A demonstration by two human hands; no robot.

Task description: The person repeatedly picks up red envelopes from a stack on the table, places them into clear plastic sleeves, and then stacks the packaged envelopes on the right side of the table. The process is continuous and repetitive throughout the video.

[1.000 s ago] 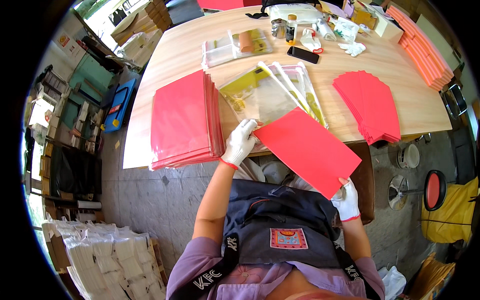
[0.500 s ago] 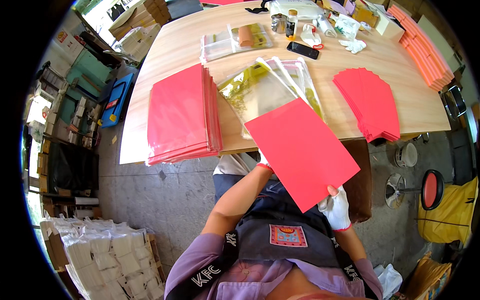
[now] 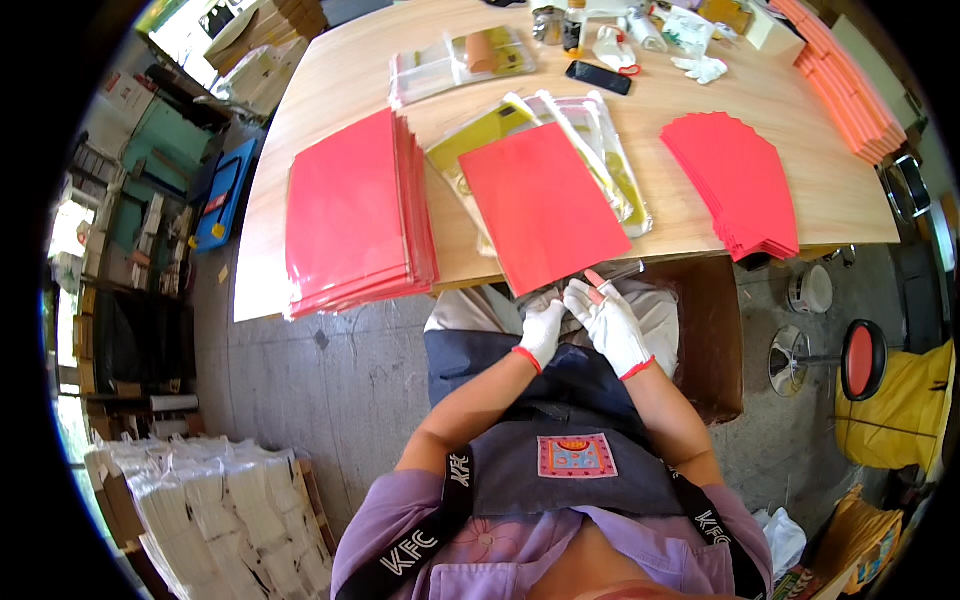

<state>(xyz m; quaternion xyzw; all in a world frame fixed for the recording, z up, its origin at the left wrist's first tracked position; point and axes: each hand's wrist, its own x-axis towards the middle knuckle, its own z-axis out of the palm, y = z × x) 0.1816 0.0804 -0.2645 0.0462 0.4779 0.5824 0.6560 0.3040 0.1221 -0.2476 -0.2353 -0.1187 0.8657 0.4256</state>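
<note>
A single red sheet (image 3: 540, 205) lies tilted over the clear plastic bags with olive-green print (image 3: 463, 135), its lower edge reaching the table's front edge. Both hands wear white gloves with red cuffs. Just below that edge, my left hand (image 3: 543, 332) is closed, its fingertips pinched together; what they hold, if anything, is too small to make out. Beside it, my right hand (image 3: 610, 325) has its fingers apart, with bare fingertips near the sheet's lower right corner. A bit of clear plastic (image 3: 628, 268) shows there.
On the left of the table stands a stack of red sheets in clear bags (image 3: 350, 205). Fanned red sheets (image 3: 735, 180) lie at the right. Farther back are a black phone (image 3: 599, 78), a bottle (image 3: 574, 30), a spare white glove (image 3: 700, 68) and more printed bags (image 3: 462, 65).
The red sheet has moved from over my lap forward and left onto the bags. My right hand has let go of its corner and come beside my left hand, which now shows below the sheet.
</note>
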